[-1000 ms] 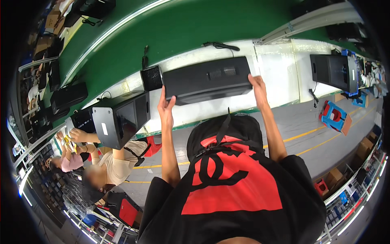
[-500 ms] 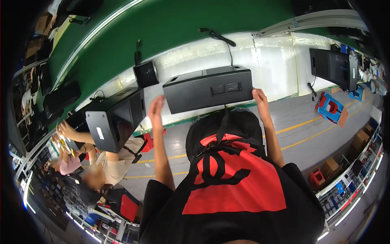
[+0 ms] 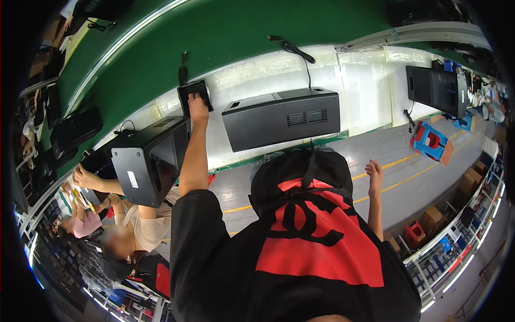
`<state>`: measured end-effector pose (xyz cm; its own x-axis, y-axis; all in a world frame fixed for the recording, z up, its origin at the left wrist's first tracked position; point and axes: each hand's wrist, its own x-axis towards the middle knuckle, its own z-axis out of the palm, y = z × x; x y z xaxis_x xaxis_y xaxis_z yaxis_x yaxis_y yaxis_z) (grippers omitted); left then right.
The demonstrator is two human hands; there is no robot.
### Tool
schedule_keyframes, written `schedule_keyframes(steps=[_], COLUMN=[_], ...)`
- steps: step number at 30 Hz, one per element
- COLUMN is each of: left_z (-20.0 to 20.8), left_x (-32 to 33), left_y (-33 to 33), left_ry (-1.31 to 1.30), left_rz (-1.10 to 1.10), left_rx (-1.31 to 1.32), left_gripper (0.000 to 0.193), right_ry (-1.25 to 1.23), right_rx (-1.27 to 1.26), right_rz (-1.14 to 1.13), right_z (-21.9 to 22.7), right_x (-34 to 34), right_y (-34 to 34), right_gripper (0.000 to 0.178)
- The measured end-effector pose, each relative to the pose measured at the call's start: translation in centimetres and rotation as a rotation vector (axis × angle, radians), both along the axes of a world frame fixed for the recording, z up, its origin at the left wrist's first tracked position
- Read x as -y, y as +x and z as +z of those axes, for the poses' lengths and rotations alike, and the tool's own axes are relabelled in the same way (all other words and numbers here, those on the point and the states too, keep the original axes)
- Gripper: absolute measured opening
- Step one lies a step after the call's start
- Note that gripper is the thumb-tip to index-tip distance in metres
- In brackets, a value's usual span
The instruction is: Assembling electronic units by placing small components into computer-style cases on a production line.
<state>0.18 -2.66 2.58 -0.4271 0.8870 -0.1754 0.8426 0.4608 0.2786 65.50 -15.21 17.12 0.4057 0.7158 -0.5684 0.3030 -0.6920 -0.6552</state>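
Observation:
A black computer case (image 3: 257, 129) lies on its side on the white work surface (image 3: 365, 102) in front of me, its slotted vents facing me. My left hand (image 3: 198, 111) reaches to a small black square box (image 3: 203, 87) left of the case. Its fingers are bunched together at the box; whatever they pinch is hidden. Off to the right, away from the case, my right hand (image 3: 374, 176) is raised over the floor with its fingers apart and nothing in them. A black power cable (image 3: 298, 51) runs from behind the case onto the green belt.
Another black case (image 3: 131, 174) stands at the left, beside a co-worker's arm (image 3: 96, 180). A further case (image 3: 434, 91) is on the right, near a blue and red stool (image 3: 429, 142). A metal rail (image 3: 413, 35) borders the green belt (image 3: 225, 37).
My left hand has moved from beside the case's left end up to the small black box. My right hand has let go of the case's right end and drawn back to the right.

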Motion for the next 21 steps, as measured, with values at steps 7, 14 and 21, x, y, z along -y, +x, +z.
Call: schedule_keyframes(steps=[7,14,21], left_z=[-1.3,-0.6,-0.4], left_x=[0.4,-0.5,-1.2], left_y=[-1.3,-2.1,-1.9], left_ry=[0.151,0.267,0.296], left_rz=[-0.021,0.011,0.195], left_rx=[0.139,0.163,0.306], left_gripper=[0.02,0.017,0.024], right_ry=[-0.099,0.033,0.08], right_rx=[-0.036,-0.052,-0.101], right_rz=[-0.174,-0.034,-0.027], right_z=[0.2,0.7,2.7], right_x=[2.3,-1.4,-5.5], right_y=[-1.8,-3.0,-4.6], right_gripper=[0.033,0.029,0.028])
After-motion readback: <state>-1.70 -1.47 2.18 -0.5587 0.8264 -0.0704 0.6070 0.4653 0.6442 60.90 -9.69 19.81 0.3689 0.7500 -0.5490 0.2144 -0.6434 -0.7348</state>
